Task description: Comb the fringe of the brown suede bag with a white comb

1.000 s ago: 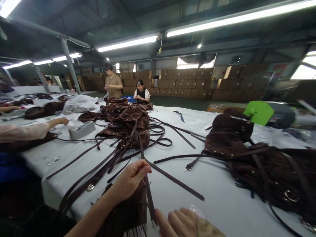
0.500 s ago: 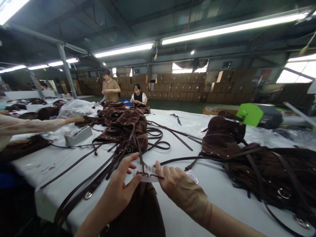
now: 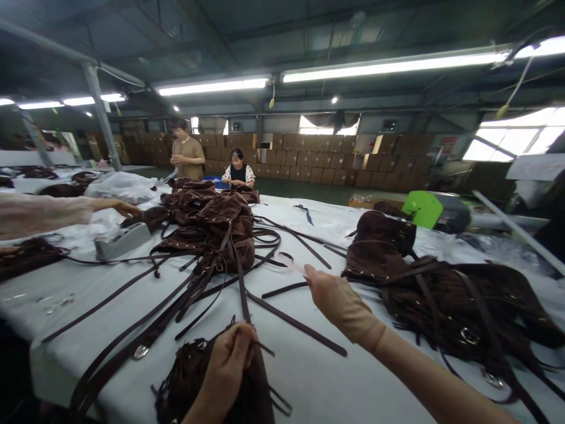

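Observation:
My left hand (image 3: 229, 359) is closed in a pinch around thin dark brown strips (image 3: 278, 400), low and near the table's front. Beneath it lies a fringed brown suede bag (image 3: 185, 377), partly hidden by my hand and forearm. To the right, my right hand (image 3: 335, 297) holds a pale, translucent, comb-like plastic piece (image 3: 293, 265) above the table. A small dark curved bit shows at its far end; blur hides what it is. A long flat brown strap (image 3: 242, 282) runs from the bag pile towards my left hand.
A heap of brown suede bags (image 3: 220, 218) with straps lies ahead, and more bags (image 3: 445, 294) lie right. A grey tape dispenser (image 3: 123, 240) stands left, near a co-worker's arm (image 3: 57, 212). Two people are beyond the table (image 3: 318, 377). A green-and-grey machine (image 3: 424, 209) stands back right.
My right hand has lifted the comb-like piece forward and right, away from the strips. My left hand, fingers spread before, has come down and closed on the strips. The view has shifted slightly right.

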`<state>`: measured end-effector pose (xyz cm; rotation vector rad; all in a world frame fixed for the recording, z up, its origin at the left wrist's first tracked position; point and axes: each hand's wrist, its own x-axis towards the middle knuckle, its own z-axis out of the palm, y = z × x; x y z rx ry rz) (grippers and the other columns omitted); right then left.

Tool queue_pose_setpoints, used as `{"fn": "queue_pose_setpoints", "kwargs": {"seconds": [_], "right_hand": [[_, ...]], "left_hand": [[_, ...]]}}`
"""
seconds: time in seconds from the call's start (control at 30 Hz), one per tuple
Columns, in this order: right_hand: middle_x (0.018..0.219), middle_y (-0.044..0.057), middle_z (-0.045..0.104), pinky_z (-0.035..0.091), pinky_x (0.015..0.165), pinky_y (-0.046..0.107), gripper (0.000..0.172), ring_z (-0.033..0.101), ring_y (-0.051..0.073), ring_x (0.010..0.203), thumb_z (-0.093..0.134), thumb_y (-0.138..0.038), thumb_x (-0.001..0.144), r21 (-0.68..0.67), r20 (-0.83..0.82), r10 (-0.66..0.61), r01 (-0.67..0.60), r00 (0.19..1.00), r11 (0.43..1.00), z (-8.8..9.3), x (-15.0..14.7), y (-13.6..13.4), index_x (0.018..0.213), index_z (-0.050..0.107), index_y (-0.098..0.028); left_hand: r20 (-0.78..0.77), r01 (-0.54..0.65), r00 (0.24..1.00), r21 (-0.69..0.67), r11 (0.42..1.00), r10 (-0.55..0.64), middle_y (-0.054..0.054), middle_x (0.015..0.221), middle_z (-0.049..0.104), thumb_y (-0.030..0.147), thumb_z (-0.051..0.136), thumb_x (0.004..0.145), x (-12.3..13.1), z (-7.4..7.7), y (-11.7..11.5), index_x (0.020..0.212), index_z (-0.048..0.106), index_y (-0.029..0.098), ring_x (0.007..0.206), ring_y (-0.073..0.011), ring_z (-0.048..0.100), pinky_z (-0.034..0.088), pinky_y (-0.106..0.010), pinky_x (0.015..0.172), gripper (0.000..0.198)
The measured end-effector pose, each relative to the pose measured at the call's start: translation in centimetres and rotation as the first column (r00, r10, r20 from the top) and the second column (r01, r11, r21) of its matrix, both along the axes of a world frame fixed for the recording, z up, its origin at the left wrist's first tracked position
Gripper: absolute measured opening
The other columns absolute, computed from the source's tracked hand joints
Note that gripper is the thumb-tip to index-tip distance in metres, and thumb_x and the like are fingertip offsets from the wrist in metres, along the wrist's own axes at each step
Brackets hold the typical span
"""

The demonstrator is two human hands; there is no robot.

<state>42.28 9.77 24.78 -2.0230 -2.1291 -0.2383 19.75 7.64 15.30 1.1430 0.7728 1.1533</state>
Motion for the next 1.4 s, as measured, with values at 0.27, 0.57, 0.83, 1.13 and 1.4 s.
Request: {"fn": "queue_pose_setpoints", "kwargs": {"seconds": [0.27,0.57,0.83,1.13,1.4], "right_hand": [[0.07,-0.001,0.063,0.041,0.055,0.022,0.033,0.058,0.013,0.059,0.026,-0.031,0.102,-0.132,-0.305,0.259,-0.311,0.916,0.941,-4.9,-1.8,-6.0,0.105,0.056,-0.018],[0.082,-0.003,0.061,0.036,0.053,0.03,0.055,0.057,0.017,0.062,0.061,-0.008,0.074,-0.242,0.291,0.658,-0.613,0.694,0.753,-3.2,-1.6,-11.9,0.123,0.047,-0.028],[0.089,0.001,0.061,0.038,0.056,0.029,0.072,0.06,0.017,0.067,0.054,0.005,0.07,-0.115,0.387,0.435,-0.426,0.813,0.897,-7.6,0.1,-9.7,0.136,0.039,-0.021],[0.083,0.001,0.059,0.041,0.058,0.032,0.044,0.056,0.019,0.067,0.056,-0.014,0.087,-0.099,0.436,0.624,-0.654,0.649,0.75,-7.1,-2.1,-10.7,0.129,0.047,-0.02],[0.09,0.006,0.062,0.049,0.06,0.031,0.051,0.063,0.019,0.072,0.053,0.002,0.083,-0.002,0.484,0.233,-0.265,0.843,0.964,-9.0,-2.2,-5.7,0.131,0.042,-0.012]], "left_hand": [[0.027,-0.054,0.998,-0.234,0.971,0.062,0.01,0.048,0.04,0.066,0.061,0.074,-0.2,-1.9,2.8,0.069,0.048,0.019,0.039,-0.005,0.03,0.027,-0.018,0.04,0.049],[-0.41,0.096,0.912,0.215,0.972,0.0,-0.004,0.096,0.059,0.046,0.054,0.087,-0.8,3.7,3.8,0.107,0.054,0.018,0.087,-0.0167,0.057,0.046,-0.03,0.076,0.034],[-0.936,0.093,0.3,0.222,0.971,0.185,-0.011,0.1,0.061,0.045,0.047,0.089,-3.8,-6.4,-6.3,0.099,0.058,0.019,0.095,-0.0297,0.062,0.049,-0.044,0.08,0.03],[-0.811,0.096,0.537,0.331,0.939,0.231,-0.009,0.097,0.068,0.034,0.026,0.1,-3.1,-4.2,-4.9,0.096,0.057,0.022,0.094,-0.0217,0.064,0.049,-0.034,0.082,0.034],[-0.609,-0.073,0.573,0.628,0.774,0.548,-0.017,0.131,0.053,0.038,0.053,0.089,-0.2,-8.1,-4.3,0.126,0.051,0.017,0.122,-0.0308,0.051,0.046,-0.05,0.099,0.042]]}}
